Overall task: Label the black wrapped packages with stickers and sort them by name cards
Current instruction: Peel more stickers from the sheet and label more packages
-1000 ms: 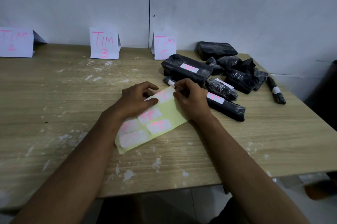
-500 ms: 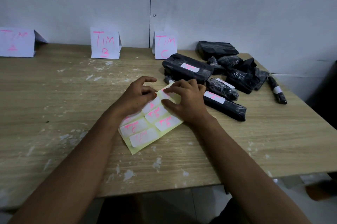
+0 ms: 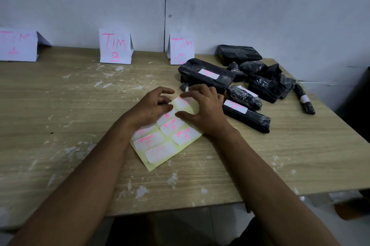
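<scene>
Packages: a heap of black wrapped packages (image 3: 258, 83) lies on the far right of the table (image 3: 60, 125), well apart from the left card.
Card A: a folded white name card (image 3: 19, 46) stands far left against the wall, its pink lettering partly cut off by the frame edge.
Card B: a card reading "TIM B" (image 3: 115, 47) stands right of it.
Left hand: the left hand (image 3: 149, 108) rests on the yellow sticker sheet (image 3: 166, 137), fingers curled, pinching a white sticker at the sheet's far end.
Sheet: it lies flat near the middle of the table, with white stickers lettered in pink.
Card C: "TIM C" (image 3: 181, 49) stands just left of the heap.
Right hand: the right hand (image 3: 206, 109) presses the sheet with spread, fairly straight fingers.
Labelled packages: a large one (image 3: 206, 75) and a long one (image 3: 247, 116) carry white stickers.
Far right: a thin wrapped stick (image 3: 304, 101) lies apart.
</scene>
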